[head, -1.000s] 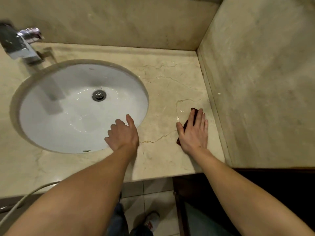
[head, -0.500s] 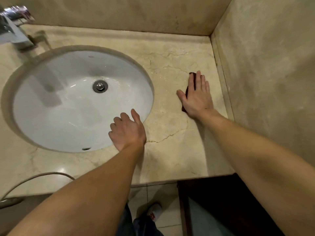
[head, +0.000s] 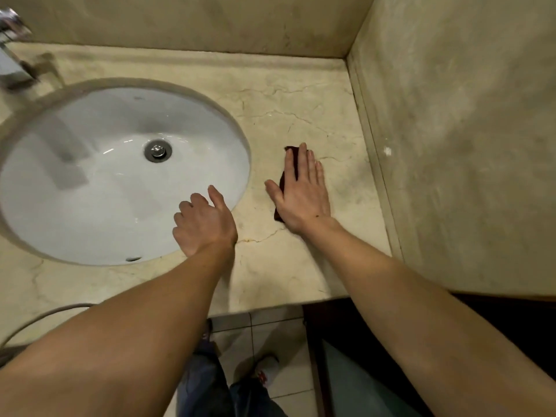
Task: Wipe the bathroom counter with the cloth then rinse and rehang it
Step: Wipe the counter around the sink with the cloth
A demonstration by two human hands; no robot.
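A small dark maroon cloth (head: 292, 150) lies on the beige marble counter (head: 301, 109), to the right of the sink. My right hand (head: 301, 194) presses flat on it with fingers stretched out, so only the cloth's far tip and left edge show. My left hand (head: 204, 224) rests on the near right rim of the white oval sink (head: 90, 182). Its fingers curl loosely over the edge and it holds nothing.
A chrome faucet (head: 12, 64) stands at the far left. Marble walls close the counter at the back and the right (head: 451, 145). A grey hose (head: 45, 317) crosses the front left edge. Below are floor tiles, my shoes and a dark cabinet (head: 331, 356).
My right hand slid the cloth away toward the back wall, then drew it back toward the front and a little left. My left hand stayed on the sink rim.
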